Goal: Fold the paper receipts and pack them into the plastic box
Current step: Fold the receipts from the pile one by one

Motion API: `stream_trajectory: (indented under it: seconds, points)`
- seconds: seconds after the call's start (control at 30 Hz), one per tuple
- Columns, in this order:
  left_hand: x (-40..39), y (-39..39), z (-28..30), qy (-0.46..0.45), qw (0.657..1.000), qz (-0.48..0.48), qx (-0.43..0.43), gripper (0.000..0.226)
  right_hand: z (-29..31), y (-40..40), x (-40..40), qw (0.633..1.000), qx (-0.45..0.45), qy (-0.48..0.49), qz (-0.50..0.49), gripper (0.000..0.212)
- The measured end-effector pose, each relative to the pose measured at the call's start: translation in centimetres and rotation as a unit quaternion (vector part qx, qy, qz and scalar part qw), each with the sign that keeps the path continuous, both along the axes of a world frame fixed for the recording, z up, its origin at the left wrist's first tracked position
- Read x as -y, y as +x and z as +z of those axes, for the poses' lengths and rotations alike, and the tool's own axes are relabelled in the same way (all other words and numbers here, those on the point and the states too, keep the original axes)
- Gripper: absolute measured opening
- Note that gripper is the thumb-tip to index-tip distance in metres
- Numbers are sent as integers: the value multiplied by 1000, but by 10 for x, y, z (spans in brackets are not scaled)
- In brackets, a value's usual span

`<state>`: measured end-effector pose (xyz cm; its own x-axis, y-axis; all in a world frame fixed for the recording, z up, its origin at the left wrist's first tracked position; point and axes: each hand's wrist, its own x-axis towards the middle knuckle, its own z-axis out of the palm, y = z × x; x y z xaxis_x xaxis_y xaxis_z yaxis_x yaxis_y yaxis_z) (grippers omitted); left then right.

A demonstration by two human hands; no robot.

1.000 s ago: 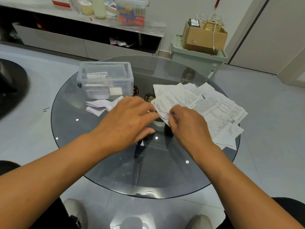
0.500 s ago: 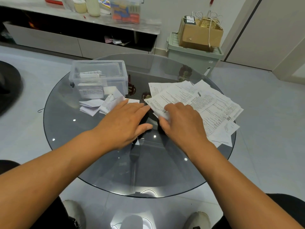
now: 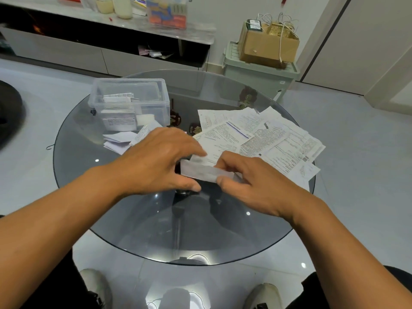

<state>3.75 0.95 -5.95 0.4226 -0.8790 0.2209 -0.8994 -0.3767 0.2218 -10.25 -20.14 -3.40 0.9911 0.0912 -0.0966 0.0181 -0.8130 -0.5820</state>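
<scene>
We pinch a folded receipt (image 3: 201, 171) betw. both hands above the glass table (image 3: 89, 197): left hand (image 3: 160, 161) at its left end, right hand (image 3: 252, 186) at its right. Plastic box (image 3: 129, 101), lid off, sits far-left w/ several folded receipts inside; more folded slips (image 3: 118, 141) lie just in front, unfolded receipts (image 3: 267, 139) at right.

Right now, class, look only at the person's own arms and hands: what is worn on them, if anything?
Nothing shows on them. The left hand and right hand are bare: no gloves, and no rings or watch that can be seen. Both forearms are uncovered up to the frame edge, with no sleeve or cuff in view. No markings or bands show at either wrist.
</scene>
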Motion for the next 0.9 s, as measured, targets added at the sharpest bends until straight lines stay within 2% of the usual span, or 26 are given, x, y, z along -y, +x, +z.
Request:
stream_trajectory:
  seconds: [0.17, 0.27, 0.37, 0.43, 0.53, 0.6, 0.73, 0.83, 0.9]
  points:
    - [6, -9, -7, -40, 997, -38, -53, 32, -2, 0, 5, 998, -27, 48, -33, 11]
    - [7, -13, -7, -51, 988, 11, -142, 25, -6, -1, 5, 995, -30, 63, -71, 30]
    - [9, -21, -8, -90, 960, 69, -255, 15, -10, 2, 4, 986, 1, 89, -143, 33]
    - [12, -25, -12, -117, 948, 98, -279, 10, -14, 6, 3, 978, 7, 99, -183, 36]
    - [14, -26, -16, -119, 948, 132, -264, 59, -22, 10, -2, 971, 14, 110, -212, 50]
    - [14, -27, -16, -106, 960, 142, -216, 77, -28, 12, -6, 969, 33, 87, -229, 65]
    - [13, -22, -15, -105, 982, 113, -109, 72, -32, 18, -8, 961, 64, 42, -265, 77]
    - [11, -17, -18, -65, 996, 29, -51, 59, -33, 22, -5, 964, 67, 24, -257, 61]
    - [10, -15, -21, -30, 999, -4, -43, 60, -33, 22, -3, 967, 57, 43, -243, 54]
